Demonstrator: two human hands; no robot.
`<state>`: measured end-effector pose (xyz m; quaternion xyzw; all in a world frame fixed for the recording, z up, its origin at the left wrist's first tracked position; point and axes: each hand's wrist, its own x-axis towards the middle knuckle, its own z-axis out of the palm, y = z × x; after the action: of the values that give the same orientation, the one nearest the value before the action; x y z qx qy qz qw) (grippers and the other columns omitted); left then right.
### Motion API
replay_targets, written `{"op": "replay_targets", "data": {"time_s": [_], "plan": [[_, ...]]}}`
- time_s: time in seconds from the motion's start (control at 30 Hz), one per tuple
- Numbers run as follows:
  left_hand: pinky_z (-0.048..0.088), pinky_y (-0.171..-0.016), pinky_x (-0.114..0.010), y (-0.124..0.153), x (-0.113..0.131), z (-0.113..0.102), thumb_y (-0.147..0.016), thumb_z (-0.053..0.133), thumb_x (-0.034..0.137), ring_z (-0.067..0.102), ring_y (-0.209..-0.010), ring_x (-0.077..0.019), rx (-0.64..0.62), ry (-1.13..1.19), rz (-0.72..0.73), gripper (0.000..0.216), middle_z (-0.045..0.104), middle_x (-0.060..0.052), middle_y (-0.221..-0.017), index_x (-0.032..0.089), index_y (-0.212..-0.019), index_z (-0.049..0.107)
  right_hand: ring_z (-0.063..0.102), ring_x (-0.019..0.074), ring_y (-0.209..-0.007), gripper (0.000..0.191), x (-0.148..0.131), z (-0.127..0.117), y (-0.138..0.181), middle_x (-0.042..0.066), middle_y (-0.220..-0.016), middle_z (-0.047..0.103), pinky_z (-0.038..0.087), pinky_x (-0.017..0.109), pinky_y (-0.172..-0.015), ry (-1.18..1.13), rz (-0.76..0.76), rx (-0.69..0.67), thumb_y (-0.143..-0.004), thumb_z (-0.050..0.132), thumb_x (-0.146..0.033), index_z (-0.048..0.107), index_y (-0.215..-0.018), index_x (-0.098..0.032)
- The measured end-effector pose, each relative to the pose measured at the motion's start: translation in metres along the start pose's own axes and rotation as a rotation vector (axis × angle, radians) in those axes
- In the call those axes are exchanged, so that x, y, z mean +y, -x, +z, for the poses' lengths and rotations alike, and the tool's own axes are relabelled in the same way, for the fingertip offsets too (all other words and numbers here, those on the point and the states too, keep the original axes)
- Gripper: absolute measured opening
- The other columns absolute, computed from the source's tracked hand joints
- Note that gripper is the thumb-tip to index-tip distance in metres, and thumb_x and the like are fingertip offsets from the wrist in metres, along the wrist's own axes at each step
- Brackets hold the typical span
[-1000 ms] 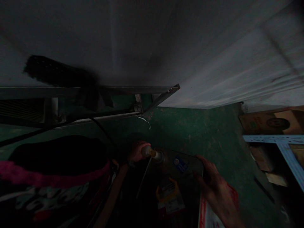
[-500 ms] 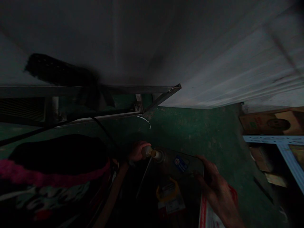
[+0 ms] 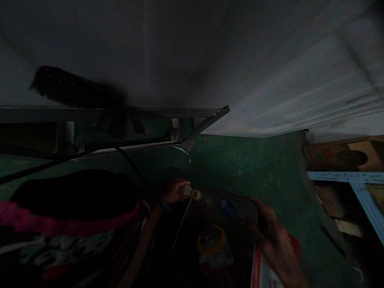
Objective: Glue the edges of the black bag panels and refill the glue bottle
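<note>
A large rectangular can (image 3: 216, 210) is tilted low in front of me, its white spout (image 3: 200, 197) pointing left. On its top is a blue label (image 3: 228, 207). My left hand (image 3: 174, 191) is closed around a small pale translucent bottle (image 3: 185, 192). The bottle's mouth meets the spout, and something yellowish (image 3: 192, 193) shows between them; whether liquid is flowing I cannot tell. My right hand (image 3: 270, 228) grips the can's right edge, thumb over the top and fingers around the side. Below the label is a yellow curved part (image 3: 211, 238), dim in the shadow.
A metal frame (image 3: 204, 124) and large grey panel (image 3: 180, 52) stand ahead, with a dark brush-like thing (image 3: 72, 86) at left. A black cable (image 3: 129, 160) runs past my left side. Cardboard boxes (image 3: 330, 156) and a light blue rack (image 3: 345, 176) are at right on the green floor (image 3: 240, 160).
</note>
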<state>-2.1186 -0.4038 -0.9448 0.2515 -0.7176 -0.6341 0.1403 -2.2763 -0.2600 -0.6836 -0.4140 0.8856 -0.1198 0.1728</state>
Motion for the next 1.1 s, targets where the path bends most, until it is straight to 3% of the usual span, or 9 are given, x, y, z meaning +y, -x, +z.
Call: {"op": "replay_targets", "data": {"time_s": [0.23,0.6,1.1], "plan": [[0.04,-0.094,-0.036,-0.0007,-0.0021,0.0012,-0.054,0.07,0.019,0.056,-0.105,-0.024,0.007,-0.013,0.003,0.055,0.063,-0.005,-0.112,0.021,-0.108,0.063,0.048,0.0301,-0.116,0.049,0.0,0.0015,0.0002,0.01,-0.122,0.056,0.035,0.058,-0.098,0.049,-0.018,0.028,-0.08,0.045,-0.049,0.048,-0.123,-0.024],[0.039,-0.096,-0.037,0.0026,-0.0026,-0.0005,-0.05,0.073,0.015,0.054,-0.108,-0.0248,-0.014,-0.029,-0.019,0.062,0.061,-0.006,-0.115,0.02,-0.111,0.061,0.052,0.026,-0.111,0.046,-0.008,0.0009,-0.0013,0.008,-0.12,0.056,0.046,0.048,-0.09,0.011,-0.017,0.013,-0.079,0.047,-0.046,0.048,-0.122,-0.027],[0.041,-0.094,-0.036,0.0027,0.0006,-0.0009,-0.052,0.072,0.017,0.055,-0.106,-0.0245,-0.009,0.0,-0.033,0.06,0.062,-0.007,-0.114,0.019,-0.111,0.062,0.05,0.027,-0.112,0.046,-0.0096,0.002,-0.0013,0.008,-0.12,0.053,0.044,0.048,-0.092,0.03,-0.007,-0.022,-0.083,0.044,-0.044,0.044,-0.125,-0.026]]}}
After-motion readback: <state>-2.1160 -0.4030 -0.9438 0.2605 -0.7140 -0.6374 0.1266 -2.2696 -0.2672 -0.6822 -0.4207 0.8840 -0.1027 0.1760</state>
